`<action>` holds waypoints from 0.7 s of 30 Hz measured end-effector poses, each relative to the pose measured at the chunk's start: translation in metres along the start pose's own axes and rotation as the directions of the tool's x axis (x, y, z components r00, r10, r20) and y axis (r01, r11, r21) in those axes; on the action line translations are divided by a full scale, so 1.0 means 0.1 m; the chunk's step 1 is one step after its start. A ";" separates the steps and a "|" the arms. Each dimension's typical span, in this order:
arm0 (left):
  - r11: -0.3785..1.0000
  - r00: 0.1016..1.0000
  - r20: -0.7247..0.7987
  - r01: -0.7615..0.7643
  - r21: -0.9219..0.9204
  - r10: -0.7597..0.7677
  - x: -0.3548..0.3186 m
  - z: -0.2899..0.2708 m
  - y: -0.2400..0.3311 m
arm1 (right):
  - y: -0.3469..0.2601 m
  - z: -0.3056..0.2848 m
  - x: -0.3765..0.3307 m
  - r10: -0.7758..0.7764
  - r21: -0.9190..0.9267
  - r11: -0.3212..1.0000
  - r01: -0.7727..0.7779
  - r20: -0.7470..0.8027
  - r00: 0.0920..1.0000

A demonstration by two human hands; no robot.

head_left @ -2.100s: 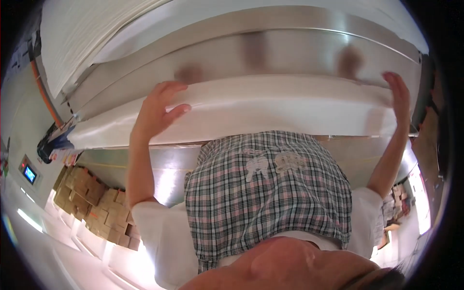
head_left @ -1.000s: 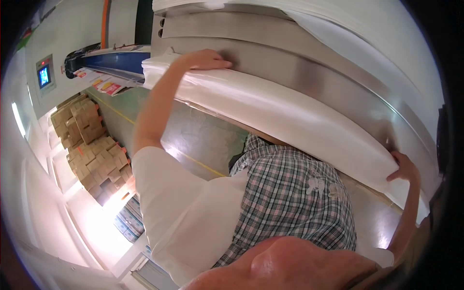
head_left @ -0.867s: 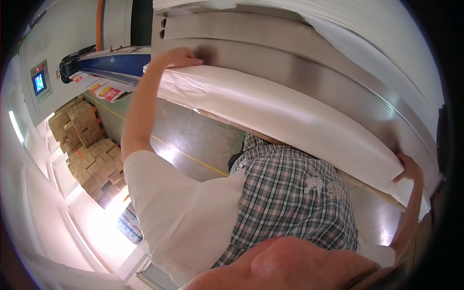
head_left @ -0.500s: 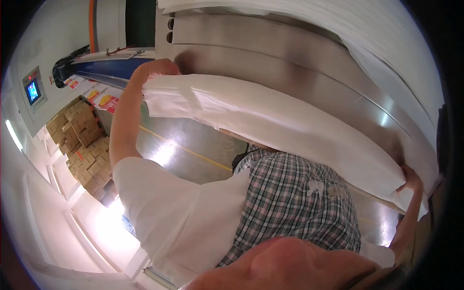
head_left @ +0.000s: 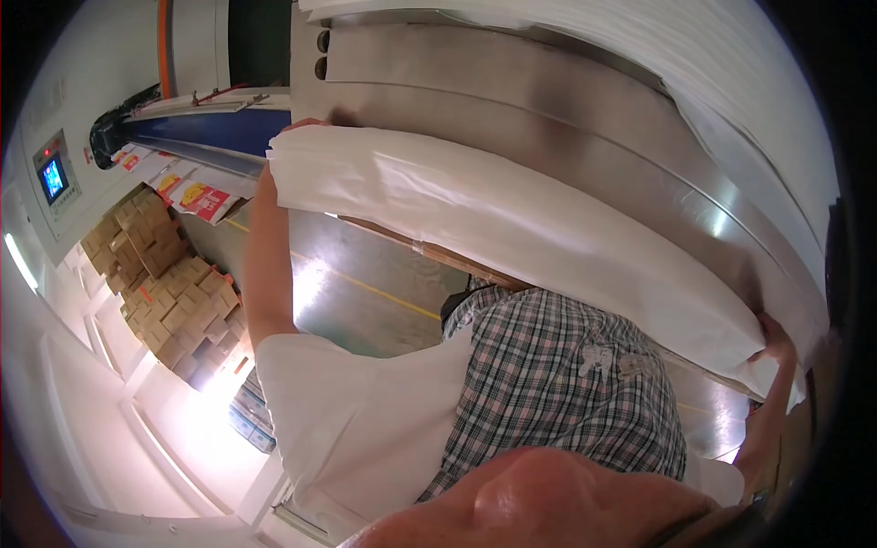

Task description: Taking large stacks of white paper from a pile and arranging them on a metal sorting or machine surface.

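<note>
A long white sheet (head_left: 512, 215), paper or cloth, stretches in front of me along the near side of a metal ledge (head_left: 512, 114). My left hand (head_left: 306, 124) is at its far left end. Only a sliver of that hand shows above the sheet's upper edge, and its fingers are hidden behind the white material. At the right end my right hand (head_left: 776, 338) is closed on the sheet, which bunches a little there. A brown strip (head_left: 429, 251), like a cardboard or wooden edge, shows beneath the sheet, close to my checked apron (head_left: 557, 374).
More white material (head_left: 749, 100) hangs over the machine at upper right. A blue beam (head_left: 210, 128) and red-and-yellow printed sheets (head_left: 196, 194) are on the left, near a control panel with a lit screen (head_left: 53, 175). Stacked cardboard boxes (head_left: 174, 301) stand beyond on the floor.
The sheet's left part has risen and now covers most of my left hand and wrist. My left forearm has shifted right in the picture. My right hand stays at its end.
</note>
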State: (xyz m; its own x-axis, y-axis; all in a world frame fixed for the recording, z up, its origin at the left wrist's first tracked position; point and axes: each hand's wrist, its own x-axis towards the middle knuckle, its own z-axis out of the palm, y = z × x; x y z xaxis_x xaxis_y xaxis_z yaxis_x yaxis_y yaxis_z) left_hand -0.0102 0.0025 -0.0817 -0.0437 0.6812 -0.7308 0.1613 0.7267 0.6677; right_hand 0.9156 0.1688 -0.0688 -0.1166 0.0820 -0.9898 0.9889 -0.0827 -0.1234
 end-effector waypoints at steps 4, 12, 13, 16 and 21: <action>0.979 0.981 -0.116 -0.134 0.156 0.153 -0.10 -0.01 -0.10 | -0.05 0.00 0.02 -0.007 0.069 0.998 0.008 -0.010 1.000; 0.988 0.967 -0.203 -0.140 0.070 0.151 -0.24 0.35 0.29 | -0.10 -0.03 0.05 -0.035 -0.024 0.999 0.035 0.016 0.999; 0.987 0.968 -0.192 -0.149 0.067 0.159 -0.21 0.34 0.23 | -0.15 -0.04 0.03 -0.025 -0.019 0.999 0.025 0.007 1.000; 0.655 0.983 -0.171 0.087 0.751 0.065 -0.06 -0.09 -0.22 | -0.17 0.08 -0.09 -0.072 -0.286 0.957 0.043 -0.091 0.993; -0.604 0.953 -0.287 0.175 0.777 -0.094 -0.17 -0.76 -0.16 | -1.01 0.22 0.04 -0.048 -0.210 0.977 0.042 -0.025 0.999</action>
State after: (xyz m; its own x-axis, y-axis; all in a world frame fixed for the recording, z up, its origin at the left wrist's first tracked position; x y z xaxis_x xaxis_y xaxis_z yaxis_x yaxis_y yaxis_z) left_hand -0.0866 -0.0143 -0.0692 -0.3403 0.6062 -0.7189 0.6613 -0.3892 -0.6412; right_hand 0.8135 0.1554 -0.0623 -0.1617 0.1110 -0.9806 0.9804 0.1316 -0.1468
